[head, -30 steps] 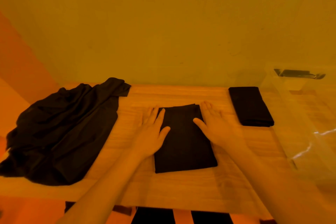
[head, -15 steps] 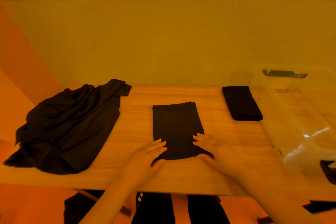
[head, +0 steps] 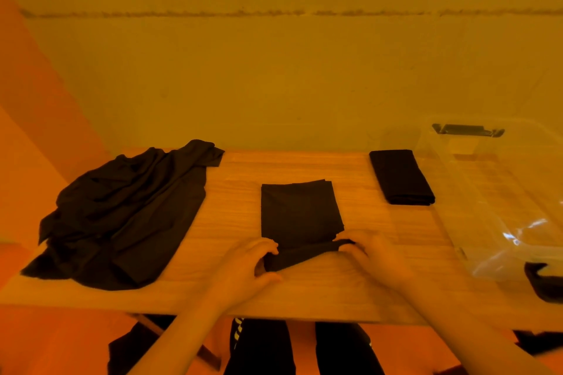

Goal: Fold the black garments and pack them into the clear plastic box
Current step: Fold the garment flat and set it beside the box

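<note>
Both hands' fingers [head: 268, 248] pinch the near edge of the half-folded black garment [head: 300, 213], lifting it

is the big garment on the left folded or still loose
Loose. The left garment lies crumpled and spread on the table, full of wrinkles, unlike the neat folded one near the box.

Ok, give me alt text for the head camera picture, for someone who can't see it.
Two hands, left hand and right hand, pinch the near edge of a half-folded black garment at the middle of a wooden table. A heap of unfolded black clothes lies to the left, a folded black garment to the right beside a clear plastic box.
</note>
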`<state>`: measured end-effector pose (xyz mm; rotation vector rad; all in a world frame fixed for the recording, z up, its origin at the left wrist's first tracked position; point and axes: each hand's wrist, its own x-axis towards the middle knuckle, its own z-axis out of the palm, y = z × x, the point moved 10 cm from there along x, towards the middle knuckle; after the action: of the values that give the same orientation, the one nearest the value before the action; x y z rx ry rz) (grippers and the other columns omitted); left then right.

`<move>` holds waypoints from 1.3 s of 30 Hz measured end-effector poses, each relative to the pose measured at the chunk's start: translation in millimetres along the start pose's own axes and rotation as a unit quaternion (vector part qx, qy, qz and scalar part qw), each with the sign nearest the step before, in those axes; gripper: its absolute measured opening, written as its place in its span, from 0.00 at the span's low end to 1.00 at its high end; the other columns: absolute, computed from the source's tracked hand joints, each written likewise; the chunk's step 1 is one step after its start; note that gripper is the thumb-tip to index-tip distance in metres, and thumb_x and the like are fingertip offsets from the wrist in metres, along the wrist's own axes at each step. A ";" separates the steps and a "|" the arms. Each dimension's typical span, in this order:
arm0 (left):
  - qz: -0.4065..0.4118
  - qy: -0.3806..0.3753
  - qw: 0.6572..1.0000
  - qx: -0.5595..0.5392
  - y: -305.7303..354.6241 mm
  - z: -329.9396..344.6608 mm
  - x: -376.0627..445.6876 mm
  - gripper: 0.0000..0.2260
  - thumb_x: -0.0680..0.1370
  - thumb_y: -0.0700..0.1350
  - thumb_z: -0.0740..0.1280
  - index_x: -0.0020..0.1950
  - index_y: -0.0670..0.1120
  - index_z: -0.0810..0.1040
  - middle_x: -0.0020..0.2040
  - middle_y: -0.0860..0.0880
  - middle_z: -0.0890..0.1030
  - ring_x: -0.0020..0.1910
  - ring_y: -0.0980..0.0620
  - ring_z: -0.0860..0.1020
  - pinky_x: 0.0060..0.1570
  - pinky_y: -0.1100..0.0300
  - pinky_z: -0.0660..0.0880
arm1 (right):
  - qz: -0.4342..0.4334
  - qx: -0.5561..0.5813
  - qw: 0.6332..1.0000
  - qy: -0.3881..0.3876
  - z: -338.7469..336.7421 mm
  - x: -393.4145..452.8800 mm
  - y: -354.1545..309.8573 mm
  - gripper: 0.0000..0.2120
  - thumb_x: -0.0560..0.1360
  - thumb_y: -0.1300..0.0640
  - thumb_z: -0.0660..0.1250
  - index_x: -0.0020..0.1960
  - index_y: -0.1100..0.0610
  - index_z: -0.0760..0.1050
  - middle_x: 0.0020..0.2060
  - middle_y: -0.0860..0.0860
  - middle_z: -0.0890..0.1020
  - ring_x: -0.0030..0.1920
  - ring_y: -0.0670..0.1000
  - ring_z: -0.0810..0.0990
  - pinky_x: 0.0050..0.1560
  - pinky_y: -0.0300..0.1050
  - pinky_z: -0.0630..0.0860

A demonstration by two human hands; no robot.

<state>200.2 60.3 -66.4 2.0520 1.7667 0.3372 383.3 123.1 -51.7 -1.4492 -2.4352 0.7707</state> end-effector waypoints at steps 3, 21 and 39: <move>-0.013 0.019 1.000 -0.012 -2.2 -2.4 -0.4 0.18 0.77 0.56 0.62 0.66 0.55 0.71 0.65 0.58 0.71 0.62 0.66 0.65 0.61 0.73 0.58 | 0.028 0.034 0.999 0.003 -0.4 0.2 5.9 0.12 0.79 0.54 0.60 0.61 0.50 0.73 0.57 0.48 0.78 0.53 0.42 0.74 0.48 0.28 0.68; -0.244 0.229 0.912 -0.236 -59.3 -55.4 114.1 0.10 0.81 0.49 0.58 0.42 0.47 0.70 0.32 0.50 0.70 0.28 0.54 0.67 0.26 0.62 0.61 | 0.147 0.056 0.983 0.093 -39.0 109.6 16.5 0.12 0.79 0.50 0.59 0.59 0.53 0.71 0.41 0.47 0.77 0.39 0.47 0.76 0.30 0.35 0.66; -0.229 0.117 0.966 -0.010 -44.8 -30.3 59.2 0.24 0.82 0.54 0.51 0.76 0.50 0.53 0.77 0.48 0.55 0.76 0.49 0.52 0.72 0.53 0.53 | 0.049 -0.147 0.988 -0.001 -7.2 62.9 -21.5 0.36 0.74 0.33 0.36 0.67 0.51 0.68 0.65 0.49 0.74 0.66 0.48 0.69 0.72 0.48 0.50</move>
<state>157.3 128.0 -64.8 1.5727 2.2982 0.4640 338.8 171.5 -39.8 -1.6808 -2.5814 0.4429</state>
